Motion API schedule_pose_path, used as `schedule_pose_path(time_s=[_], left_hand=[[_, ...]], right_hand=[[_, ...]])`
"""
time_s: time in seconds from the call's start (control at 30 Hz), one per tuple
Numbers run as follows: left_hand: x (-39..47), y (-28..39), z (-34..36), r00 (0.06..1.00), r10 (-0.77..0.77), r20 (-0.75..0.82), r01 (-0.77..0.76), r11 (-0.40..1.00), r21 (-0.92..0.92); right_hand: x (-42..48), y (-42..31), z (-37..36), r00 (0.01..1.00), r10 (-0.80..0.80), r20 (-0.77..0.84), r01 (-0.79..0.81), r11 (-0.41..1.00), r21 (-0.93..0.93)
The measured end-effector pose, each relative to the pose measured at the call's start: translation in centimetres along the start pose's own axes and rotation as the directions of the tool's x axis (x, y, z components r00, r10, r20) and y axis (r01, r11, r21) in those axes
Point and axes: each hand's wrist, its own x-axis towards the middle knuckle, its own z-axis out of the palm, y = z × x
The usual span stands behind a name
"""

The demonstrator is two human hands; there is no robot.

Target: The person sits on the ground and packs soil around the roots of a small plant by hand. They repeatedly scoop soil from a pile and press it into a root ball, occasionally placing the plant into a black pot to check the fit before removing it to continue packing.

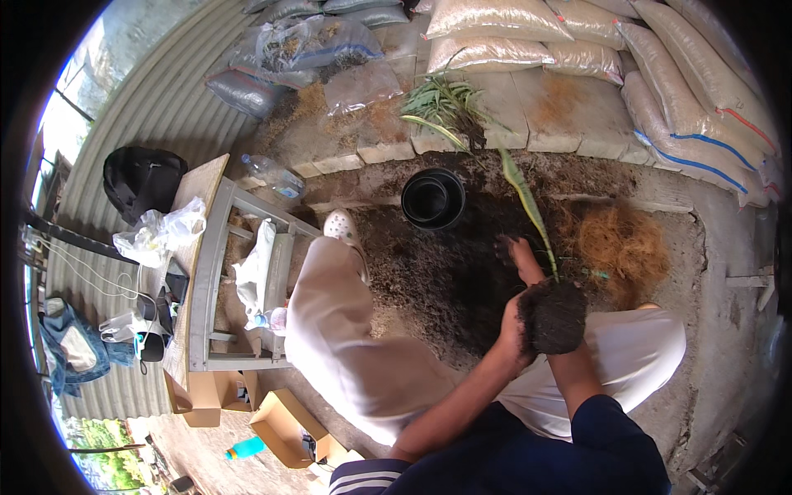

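Note:
My left hand (515, 325) cups the side of a dark, rounded ball of soil (555, 318). From the ball rises a single long snake plant leaf (526, 198), green with yellow edges, leaning away from me. My right forearm passes beneath the ball, and my right hand (521, 255) reaches beyond it over loose dark soil (433, 266) on the ground. Its soil-covered fingers look apart, with nothing visible in them. A heap of brown coconut fibre (622, 247) lies to the right of the leaf. Nested black plastic pots (432, 199) stand on the soil's far side.
More snake plants (445, 102) lie on the raised concrete ledge (504, 93). Filled sacks (489, 54) are stacked behind. At left stands a wooden table (201, 266) with plastic bags and a phone. Clear bottles (272, 173) and an open cardboard box (288, 427) are nearby.

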Motion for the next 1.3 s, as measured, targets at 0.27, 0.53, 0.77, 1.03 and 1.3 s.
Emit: schedule_pose_path(time_s=[0.27, 0.53, 0.77, 1.03, 1.3], left_hand=[[-1.7, 8.0, -0.9, 0.962, -0.026, -0.272, 0.065, 0.989, 0.136], [-0.5, 19.2, -0.2, 0.952, 0.173, 0.252, -0.254, 0.906, 0.339], [-0.2, 22.9, -1.7, 0.914, 0.341, 0.221, -0.4, 0.852, 0.337], [-0.1, 22.8, -4.5, 0.963, 0.239, 0.127, -0.263, 0.935, 0.238], [-0.7, 22.0, -4.2, 0.972, 0.213, 0.103, -0.224, 0.968, 0.112]], right_hand=[[-0.2, 1.1, -0.5, 0.999, 0.028, 0.028, -0.031, 0.99, 0.135], [-4.1, -1.7, 0.7, 0.997, 0.082, -0.003, -0.081, 0.99, 0.112], [-3.6, -0.1, 1.5, 0.999, 0.003, -0.042, -0.019, 0.922, -0.387], [-5.4, 0.0, 6.3, 0.933, 0.005, 0.36, 0.307, 0.511, -0.803], [-5.2, 4.0, 10.0, 0.894, 0.223, 0.39, 0.312, 0.316, -0.896]])
